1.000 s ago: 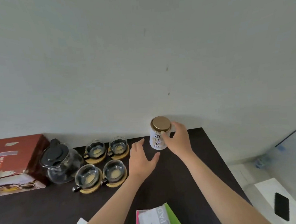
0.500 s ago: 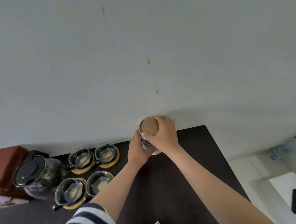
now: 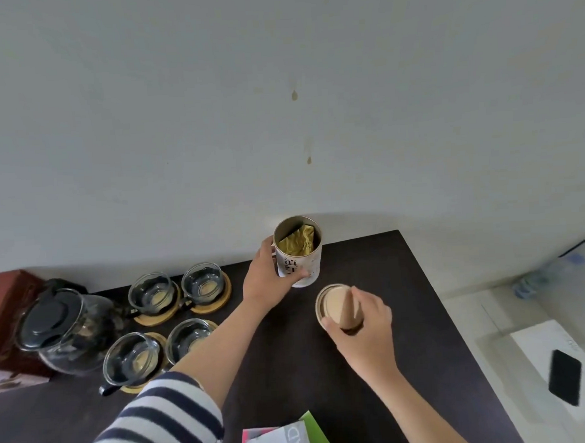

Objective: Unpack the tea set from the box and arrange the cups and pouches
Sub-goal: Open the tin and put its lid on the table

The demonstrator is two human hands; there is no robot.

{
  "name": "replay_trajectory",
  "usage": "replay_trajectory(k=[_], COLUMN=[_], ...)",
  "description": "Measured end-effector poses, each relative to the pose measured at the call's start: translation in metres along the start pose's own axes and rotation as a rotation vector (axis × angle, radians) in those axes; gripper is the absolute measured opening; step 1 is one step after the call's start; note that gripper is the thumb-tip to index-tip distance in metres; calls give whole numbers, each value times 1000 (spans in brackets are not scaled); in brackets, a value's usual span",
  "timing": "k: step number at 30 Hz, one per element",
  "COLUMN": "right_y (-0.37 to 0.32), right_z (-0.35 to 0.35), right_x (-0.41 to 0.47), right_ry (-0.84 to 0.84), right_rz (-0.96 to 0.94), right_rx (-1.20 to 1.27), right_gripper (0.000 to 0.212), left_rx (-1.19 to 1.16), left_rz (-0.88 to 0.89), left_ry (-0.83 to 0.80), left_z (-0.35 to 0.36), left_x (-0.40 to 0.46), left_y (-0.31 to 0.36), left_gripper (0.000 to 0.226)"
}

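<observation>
A white printed tea tin (image 3: 304,263) stands open at the back of the dark table (image 3: 383,274), with a gold foil pouch (image 3: 299,243) showing inside. My left hand (image 3: 267,281) grips the tin's left side. My right hand (image 3: 362,319) holds the tin's round gold lid (image 3: 334,304) just in front of the tin, low over the table. To the left, several glass cups (image 3: 150,293) sit on wooden coasters, beside a glass teapot (image 3: 65,329) with a black lid. The red box (image 3: 1,300) stands at the far left edge.
A pink, white and green packet (image 3: 284,441) lies at the table's near edge. A white surface with a black phone (image 3: 564,377) sits lower right, off the table. A pale wall runs directly behind the table.
The lid has come off the tin in my right hand and moved down toward me. My left hand keeps its hold on the tin, whose pouch is now exposed.
</observation>
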State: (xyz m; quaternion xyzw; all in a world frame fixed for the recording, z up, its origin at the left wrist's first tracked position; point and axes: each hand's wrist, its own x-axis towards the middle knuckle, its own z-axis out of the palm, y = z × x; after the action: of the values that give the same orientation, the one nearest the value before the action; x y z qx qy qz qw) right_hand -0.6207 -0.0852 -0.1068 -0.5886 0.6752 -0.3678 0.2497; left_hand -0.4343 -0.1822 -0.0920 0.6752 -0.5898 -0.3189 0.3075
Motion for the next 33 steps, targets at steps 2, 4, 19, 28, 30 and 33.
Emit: replay_trajectory(k=[2, 4, 19, 28, 30, 33], right_y=[5, 8, 6, 1, 0, -2], right_z=[12, 24, 66, 65, 61, 53], right_x=[-10, -13, -13, -15, -17, -22], right_ry=[-63, -116, -139, -170, -176, -153], right_rz=[-35, -74, -137, -100, -96, -72], right_rx=[-42, -88, -196, -145, -125, -92], right_gripper=[74, 74, 80, 92, 95, 93], left_rx=[-8, -11, 50, 90, 84, 67], left_rz=[-2, 1, 30, 41, 24, -47], left_ry=[7, 12, 70, 78, 80, 120], left_z=[0, 1, 4, -8, -11, -13], left_x=[0, 0, 0, -12, -17, -28], left_y=[-1, -1, -7, -16, -15, -12], left_gripper=[94, 94, 89, 83, 85, 89])
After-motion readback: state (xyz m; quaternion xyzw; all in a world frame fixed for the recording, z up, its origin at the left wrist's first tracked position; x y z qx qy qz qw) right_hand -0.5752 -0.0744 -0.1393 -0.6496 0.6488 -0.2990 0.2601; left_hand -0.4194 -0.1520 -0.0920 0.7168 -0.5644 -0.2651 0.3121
